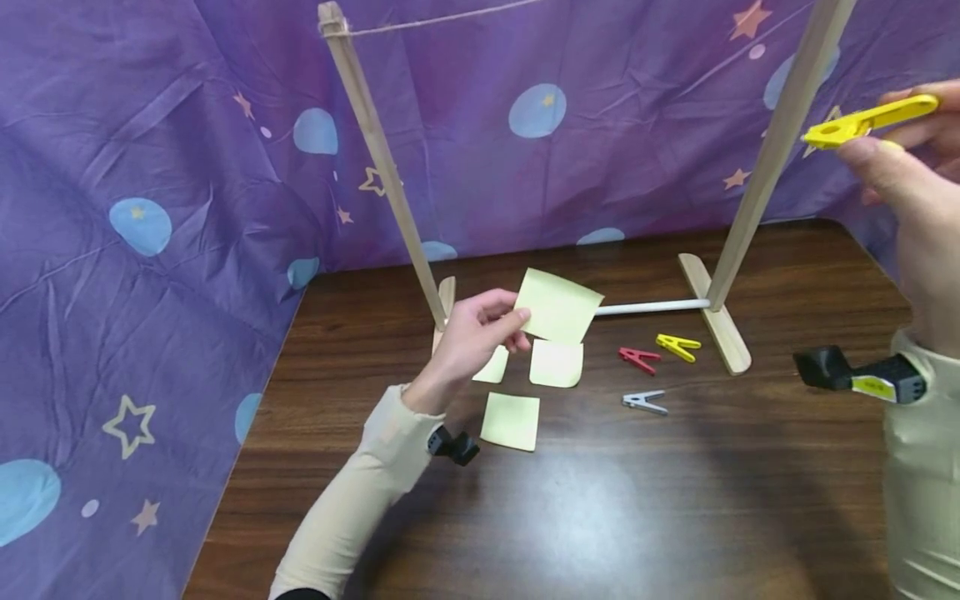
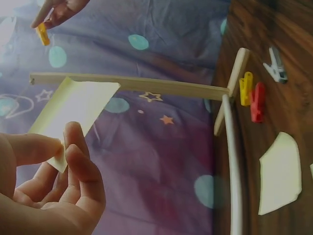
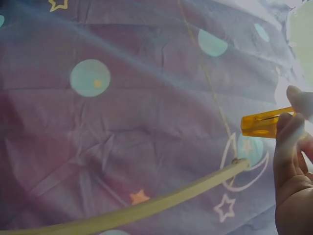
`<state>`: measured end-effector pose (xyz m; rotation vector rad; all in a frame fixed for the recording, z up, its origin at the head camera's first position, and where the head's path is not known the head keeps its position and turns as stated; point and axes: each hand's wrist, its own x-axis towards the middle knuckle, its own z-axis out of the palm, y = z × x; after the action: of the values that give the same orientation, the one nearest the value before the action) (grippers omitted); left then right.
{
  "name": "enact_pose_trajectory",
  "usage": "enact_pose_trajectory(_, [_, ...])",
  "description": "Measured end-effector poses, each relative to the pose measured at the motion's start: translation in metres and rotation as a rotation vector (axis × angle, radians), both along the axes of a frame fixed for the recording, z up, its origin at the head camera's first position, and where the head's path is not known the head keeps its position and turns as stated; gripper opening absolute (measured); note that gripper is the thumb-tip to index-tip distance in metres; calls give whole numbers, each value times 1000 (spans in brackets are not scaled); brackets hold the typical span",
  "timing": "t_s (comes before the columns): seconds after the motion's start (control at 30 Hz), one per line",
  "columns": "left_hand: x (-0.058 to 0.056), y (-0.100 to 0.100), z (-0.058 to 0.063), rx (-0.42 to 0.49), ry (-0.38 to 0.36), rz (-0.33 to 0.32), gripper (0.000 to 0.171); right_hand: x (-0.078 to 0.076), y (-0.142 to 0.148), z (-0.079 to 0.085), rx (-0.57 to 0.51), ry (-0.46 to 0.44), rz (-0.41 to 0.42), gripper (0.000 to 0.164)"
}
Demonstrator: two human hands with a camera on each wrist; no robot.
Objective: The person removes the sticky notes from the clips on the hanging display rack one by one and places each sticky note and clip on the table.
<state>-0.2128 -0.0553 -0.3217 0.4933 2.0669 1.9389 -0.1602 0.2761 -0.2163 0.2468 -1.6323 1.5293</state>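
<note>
Between thumb and fingers, my left hand [image 1: 480,333] pinches a pale yellow sticky note [image 1: 558,305] by its left edge, above the table. The left wrist view shows the note [image 2: 78,107] tilted, its corner under the thumb. Up at the right, my right hand [image 1: 918,167] pinches a yellow clothespin [image 1: 862,123], its tip pointing left towards the wooden post. In the right wrist view the clothespin [image 3: 261,125] is near the post's top, apart from the string [image 3: 215,98]. More sticky notes [image 1: 510,422] lie on the table below my left hand, one partly hidden by it.
A wooden frame has a left post [image 1: 382,158], a right post [image 1: 772,167], a white bottom rod [image 1: 652,307] and a string [image 1: 442,17] across the top. Red [image 1: 639,359], yellow [image 1: 678,346] and grey [image 1: 644,402] clothespins lie on the table. A purple patterned cloth [image 1: 465,167] hangs behind.
</note>
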Motion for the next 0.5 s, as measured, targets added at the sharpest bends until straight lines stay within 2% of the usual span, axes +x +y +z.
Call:
enact_pose_trajectory(0.1, [4,-4,-10,-4,-15,24,18,3,1,-10,-99,45,116,38])
enact_pose_trajectory(0.17, [8,-8,-16,-2,-39,47,19,5,0,-18,-208,80,222,40])
enact_pose_trajectory(0.3, [10,-15,-28,-12,-75,80,19,10,2,-32,-341,102,345,42])
enact_pose_trajectory(0.37, [11,-18,-33,-16,-83,87,20,13,4,-39,-364,93,353,43])
enact_pose_trajectory(0.5, [13,-24,-45,-26,-128,102,20,19,8,-54,-353,47,319,43])
